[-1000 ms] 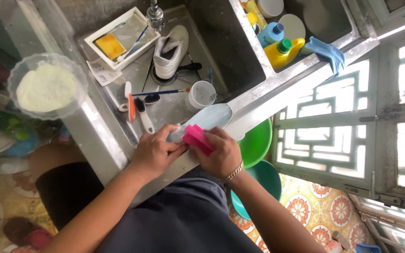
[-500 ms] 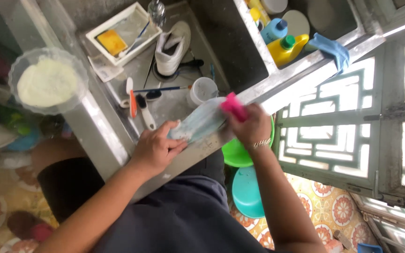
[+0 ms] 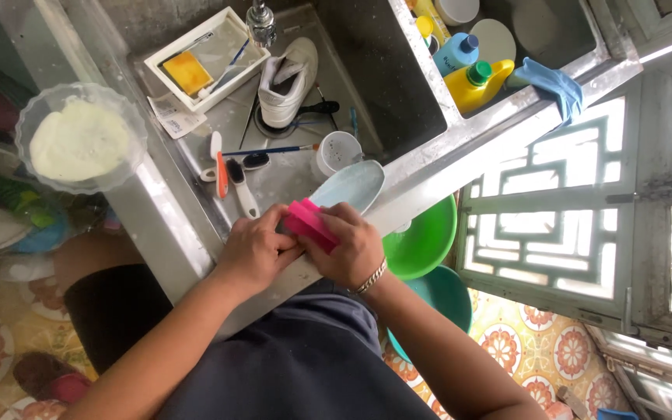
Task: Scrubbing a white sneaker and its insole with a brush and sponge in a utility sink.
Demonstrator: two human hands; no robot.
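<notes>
The right hand (image 3: 351, 253) has slid back, fingers clamping the pink brush (image 3: 310, 223); left hand (image 3: 254, 249) fingers pin the insole (image 3: 349, 187).

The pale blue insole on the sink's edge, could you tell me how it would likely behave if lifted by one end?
The pale blue insole looks thin and flat, so it would probably flex and droop. It appears wet, so likely slippery. The left hand pins its near end on the sink rim while the right hand presses a pink brush on it, suggesting it would slide if unheld.

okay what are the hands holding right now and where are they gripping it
The right hand grips a pink scrubbing block around its near end. The left hand pins the near end of the pale blue insole.
</notes>
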